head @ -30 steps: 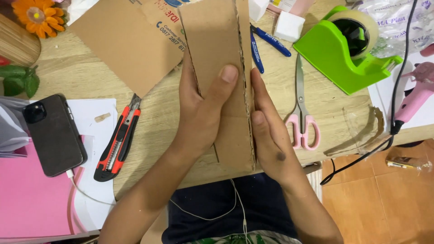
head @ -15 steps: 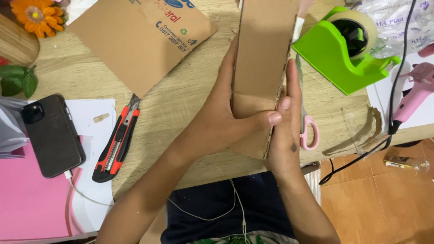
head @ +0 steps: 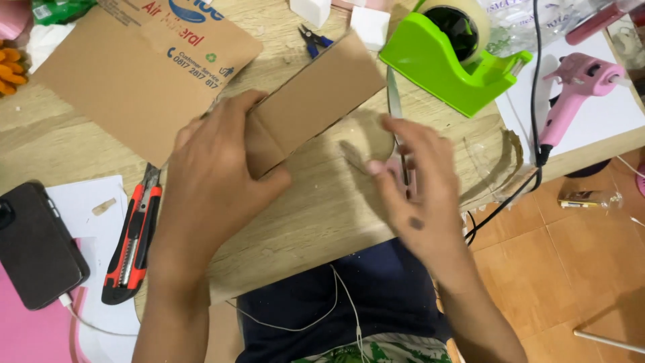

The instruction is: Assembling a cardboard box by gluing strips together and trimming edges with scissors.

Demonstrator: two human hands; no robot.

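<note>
Viewed from above, left to right. At the far left a dark phone (head: 37, 245) lies on white paper (head: 101, 208) with a pale cable running from its lower end, a pink sheet (head: 27, 336) beneath. Beside it rests a red-and-black utility knife (head: 131, 245), lengthwise on the table (head: 316, 215), a light wood-grain top dusted with small white crumbs. A large flat cardboard sheet (head: 134, 74), printed on one face, occupies the upper left.

The left hand (head: 211, 188) lies palm down, fingers spread, pressing the near end of a narrow cardboard strip (head: 316, 101) flat to the table; the strip runs diagonally up and to the right from under the hand. The right hand (head: 420, 191) is apart from the left, open with fingers loosely extended, gripping nothing, over the pink handles of a pair of scissors (head: 396, 121) whose blades point away from the person; whether the fingers touch the handles cannot be told. Small blue-handled pliers (head: 312, 40) lie just beyond the strip's far end.

Right of the scissors stands a green tape dispenser (head: 457, 67), the only holder in view, carrying a roll of clear tape (head: 463, 17) in its cradle. Further right, a pink glue gun (head: 581, 87) rests on white paper, its black cord (head: 534, 74) trailing over the table edge. Below the edge, an orange tiled floor (head: 578, 269) shows, with a small clear tube (head: 591, 199) lying on it.
</note>
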